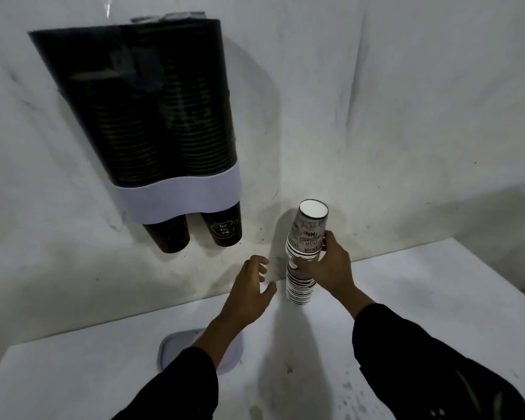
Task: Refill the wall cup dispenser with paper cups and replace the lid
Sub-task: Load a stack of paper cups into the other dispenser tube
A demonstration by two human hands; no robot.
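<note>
Head view, one frame, items as follows.

Dispenser (152, 110): dark, two-column, fixed to the white wall (406, 101), upper left of the frame. Both columns show stacked cup rims through the dark front. A white band (179, 198) wraps the lower end. Two black cups (223, 227) protrude below the band, side by side; the right one carries white lettering, too small to read. Whether the top of the dispenser is covered cannot be told.

Cup stack (302, 268): white paper cups with dark print, inverted, bases up, standing at the centre of the frame on the desk (437, 283), just beside the wall. The upper portion of the stack sits slightly offset from the lower portion.

Right hand (328, 268): wrapped around the stack at mid-height, thumb on the left side, fingers (326, 241) round the right, closed on the cups. Black sleeve (422, 359) runs to the lower right of the frame.

Left hand (252, 286): empty, fingers spread and slightly curled, just left of the stack and not touching it. Its black sleeve runs to the lower centre.

Lid (172, 348): grey, flat, rounded corners, lying on the desk at lower centre, partly hidden under the left forearm, well apart from the dispenser.

Desk: white, worn, with dark specks at lower right.
</note>
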